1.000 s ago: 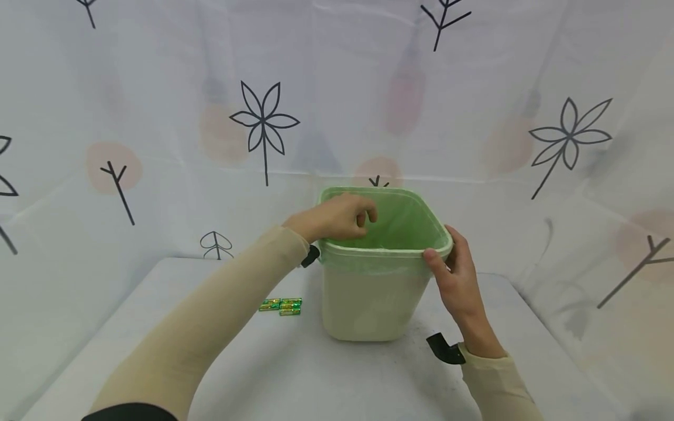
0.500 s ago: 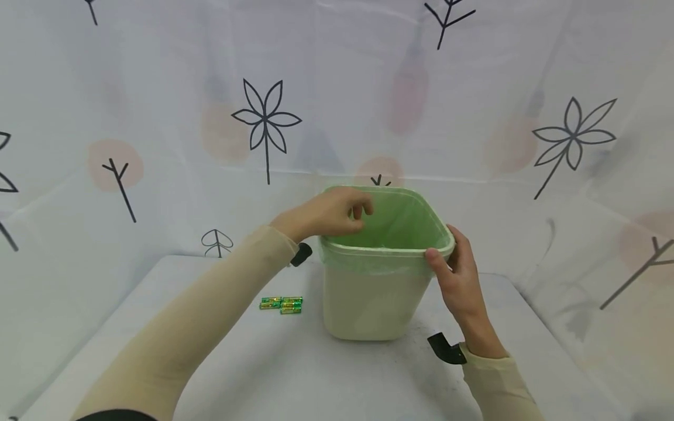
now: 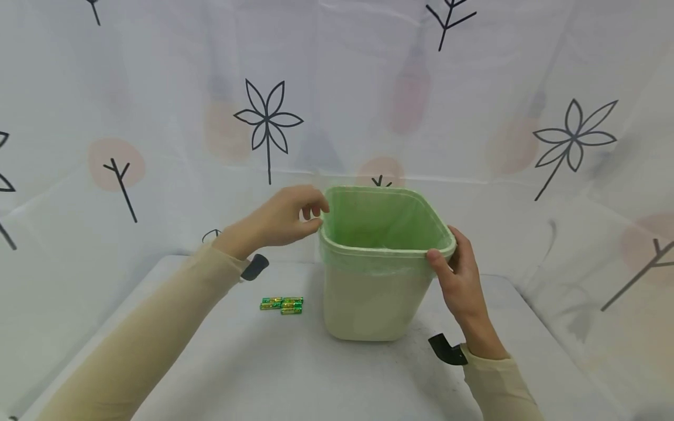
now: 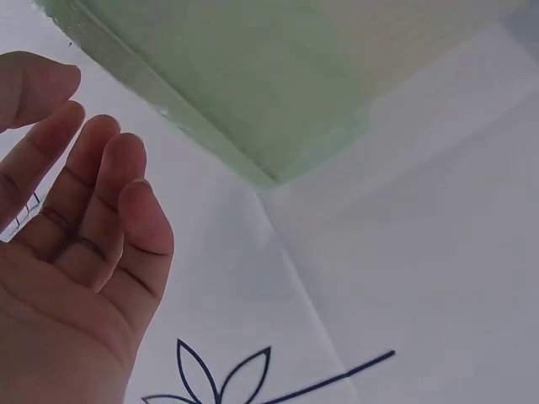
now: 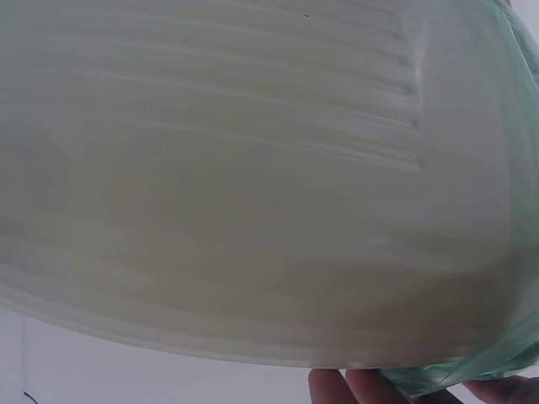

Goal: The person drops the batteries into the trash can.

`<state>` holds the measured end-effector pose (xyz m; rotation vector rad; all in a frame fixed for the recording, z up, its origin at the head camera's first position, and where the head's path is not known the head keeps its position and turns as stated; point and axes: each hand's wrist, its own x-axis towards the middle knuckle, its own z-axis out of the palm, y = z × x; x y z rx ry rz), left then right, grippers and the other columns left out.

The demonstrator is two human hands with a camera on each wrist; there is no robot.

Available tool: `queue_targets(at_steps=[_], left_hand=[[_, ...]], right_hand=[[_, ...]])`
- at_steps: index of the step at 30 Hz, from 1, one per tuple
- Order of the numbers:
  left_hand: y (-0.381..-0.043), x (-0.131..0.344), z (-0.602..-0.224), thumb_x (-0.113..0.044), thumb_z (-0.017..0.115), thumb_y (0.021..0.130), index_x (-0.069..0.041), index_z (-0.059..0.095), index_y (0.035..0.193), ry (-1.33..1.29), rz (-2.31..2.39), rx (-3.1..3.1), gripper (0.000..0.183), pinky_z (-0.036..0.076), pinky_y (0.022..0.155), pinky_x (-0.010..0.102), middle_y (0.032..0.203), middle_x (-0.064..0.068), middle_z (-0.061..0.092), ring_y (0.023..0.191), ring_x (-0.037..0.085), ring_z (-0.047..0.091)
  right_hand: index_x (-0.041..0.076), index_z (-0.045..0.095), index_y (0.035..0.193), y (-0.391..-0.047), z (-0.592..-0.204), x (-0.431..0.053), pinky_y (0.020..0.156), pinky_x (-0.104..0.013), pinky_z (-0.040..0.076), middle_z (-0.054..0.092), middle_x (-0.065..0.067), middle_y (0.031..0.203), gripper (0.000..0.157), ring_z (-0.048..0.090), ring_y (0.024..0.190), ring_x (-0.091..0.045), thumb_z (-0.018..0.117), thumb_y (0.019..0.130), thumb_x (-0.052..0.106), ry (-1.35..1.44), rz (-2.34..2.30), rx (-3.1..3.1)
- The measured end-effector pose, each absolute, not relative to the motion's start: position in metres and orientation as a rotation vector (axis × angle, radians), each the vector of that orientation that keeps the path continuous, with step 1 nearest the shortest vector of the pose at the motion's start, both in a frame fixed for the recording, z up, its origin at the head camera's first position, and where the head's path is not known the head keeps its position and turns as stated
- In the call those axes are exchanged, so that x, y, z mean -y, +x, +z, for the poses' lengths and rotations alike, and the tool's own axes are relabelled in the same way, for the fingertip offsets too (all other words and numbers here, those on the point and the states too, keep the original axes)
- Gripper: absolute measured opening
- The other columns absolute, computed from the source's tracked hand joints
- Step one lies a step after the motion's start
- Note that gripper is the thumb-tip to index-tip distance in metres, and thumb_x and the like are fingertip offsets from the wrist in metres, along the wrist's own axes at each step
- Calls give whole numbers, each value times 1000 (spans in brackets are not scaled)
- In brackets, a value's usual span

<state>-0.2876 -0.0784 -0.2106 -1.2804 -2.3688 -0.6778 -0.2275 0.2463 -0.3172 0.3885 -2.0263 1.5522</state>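
On the white-covered table (image 3: 295, 380), a small group of slim green-and-gold cylinders (image 3: 282, 304) lies flat, long axes running left to right. To their right, near the middle of the table, stands a tapered pale cream plastic bin (image 3: 368, 310), base down and mouth facing up, its long axis near vertical; the body widens towards a rounded rectangular rim. A translucent green plastic liner (image 3: 363, 266) covers the inside and folds over the rim, its edge hanging down the outer wall.

Hands, left to right. The left hand (image 3: 281, 217), extending from a cream sleeve (image 3: 152, 333), hovers raised above the table, just outside the bin's left rim. Its fingers are loosely bent, with a visible gap between thumb and fingertips; the left wrist view shows the palm bare and the hand apart from the liner. The right hand (image 3: 460, 280) grips the bin's near right corner: thumb on the front of the rim, fingers round the outer right side, the liner-covered corner between them. Firmness of grip cannot be told
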Motion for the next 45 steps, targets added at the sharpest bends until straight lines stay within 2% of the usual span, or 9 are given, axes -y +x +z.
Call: queue_targets(at_steps=[4, 10, 17, 21, 27, 39, 45], left_hand=[[-284, 93, -220, -5, 64, 85, -5, 65, 102, -1228, -688, 2407, 17, 48, 74, 32, 93, 4, 62, 83, 16, 54], [-285, 104, -245, -7, 65, 84, -7, 65, 102, -1199, -670, 2446, 17, 50, 73, 34, 93, -1, 61, 83, 16, 55], [-287, 111, -279, -10, 66, 85, -9, 64, 103, -1172, -664, 2515, 18, 48, 74, 31, 94, -3, 61, 85, 17, 56], [-288, 111, -300, -11, 66, 85, -10, 64, 104, -1169, -681, 2562, 19, 49, 75, 33, 94, -4, 60, 85, 17, 56], [-289, 114, -329, -13, 67, 85, -12, 64, 104, -1138, -671, 2650, 19, 48, 74, 29, 91, -7, 58, 84, 16, 56], [-296, 114, -374, -13, 67, 82, -12, 64, 102, -1096, -615, 2826, 20, 47, 74, 33, 89, 1, 60, 82, 17, 56], [-301, 112, -397, -14, 69, 83, -12, 66, 101, -1077, -589, 2884, 19, 46, 75, 34, 89, -2, 59, 82, 14, 53]], right_hand=[[17, 33, 146, -227, -317, -246, 86, -18, 42, 46, -11, 136, 57, 48, 116, -25, 56, 94, 13, 383, 1556, 2027], [15, 33, 146, -227, -318, -245, 85, -18, 42, 46, -11, 134, 57, 49, 114, -22, 56, 94, 11, 378, 1578, 2015], [14, 33, 146, -228, -319, -245, 86, -18, 42, 46, -12, 135, 56, 48, 116, -27, 56, 95, 11, 391, 1600, 2004], [15, 34, 146, -228, -320, -245, 86, -18, 42, 46, -12, 134, 56, 48, 115, -26, 56, 94, 10, 387, 1600, 1996], [15, 34, 146, -227, -320, -246, 87, -18, 41, 45, -12, 135, 56, 47, 117, -27, 56, 94, 10, 396, 1600, 2002], [14, 35, 145, -228, -318, -246, 86, -19, 41, 47, -13, 132, 56, 48, 113, -28, 56, 93, 9, 406, 1597, 1982], [14, 35, 145, -228, -317, -246, 86, -19, 41, 47, -14, 132, 56, 48, 113, -28, 56, 93, 9, 411, 1601, 1979]])
